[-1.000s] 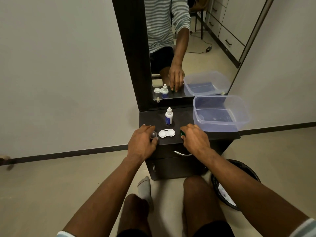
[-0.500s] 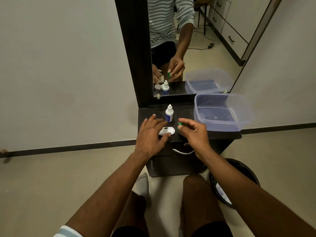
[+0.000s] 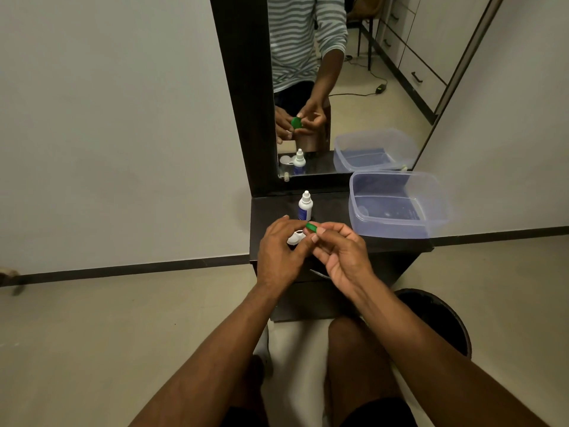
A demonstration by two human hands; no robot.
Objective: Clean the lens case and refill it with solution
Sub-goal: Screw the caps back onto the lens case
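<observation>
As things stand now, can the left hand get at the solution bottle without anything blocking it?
Probably yes. The solution bottle stands upright just beyond the left hand, nothing between them. But the left hand seems busy at the green cap held by the right hand.

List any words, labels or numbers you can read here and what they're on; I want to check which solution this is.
No text can be read.
Solution bottle: it has a blue label, but the print is too small and blurred to read.
Plastic tub: faint marks on its bottom, unreadable.
Green cap and white lens case: no lettering visible.
</observation>
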